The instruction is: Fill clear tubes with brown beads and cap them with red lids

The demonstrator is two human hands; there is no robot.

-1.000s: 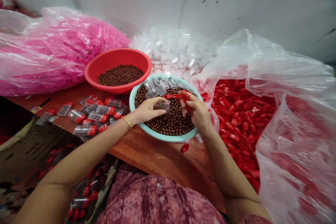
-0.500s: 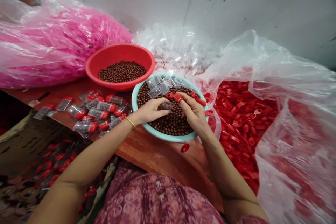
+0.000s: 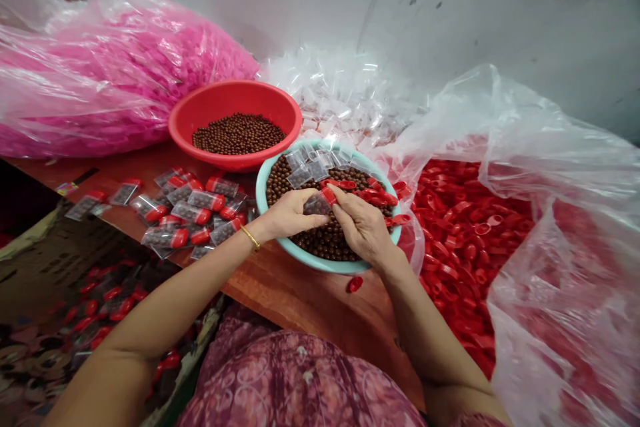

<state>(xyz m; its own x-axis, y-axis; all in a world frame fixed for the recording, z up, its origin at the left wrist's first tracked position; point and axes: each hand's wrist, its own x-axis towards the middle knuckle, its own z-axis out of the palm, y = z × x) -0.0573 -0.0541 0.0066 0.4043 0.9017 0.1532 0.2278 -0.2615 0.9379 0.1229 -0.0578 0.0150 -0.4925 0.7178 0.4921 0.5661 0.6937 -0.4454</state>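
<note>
Over a light-blue basin (image 3: 295, 255) of brown balls (image 3: 325, 240), my left hand (image 3: 290, 215) is closed around a small clear plastic case (image 3: 317, 204). My right hand (image 3: 363, 223) pinches a red cap (image 3: 329, 195) against the open end of that case; how far it is seated I cannot tell. Several clear cases (image 3: 300, 175) lie on the balls at the basin's far side. Loose red caps (image 3: 377, 195) rest on the balls just beyond my right hand. One red cap (image 3: 355, 284) lies on the table in front of the basin.
A red basin (image 3: 235, 159) with brown balls stands behind left. Filled red-capped cases (image 3: 190, 210) lie left, above a cardboard box (image 3: 60, 260). A bag of pink pieces (image 3: 150, 73), a heap of clear cases (image 3: 345, 93) and a bag of red caps (image 3: 460, 233) surround the basins.
My right hand has brought the red cap left and down onto the end of the case in my left hand. The whole view has shifted slightly.
</note>
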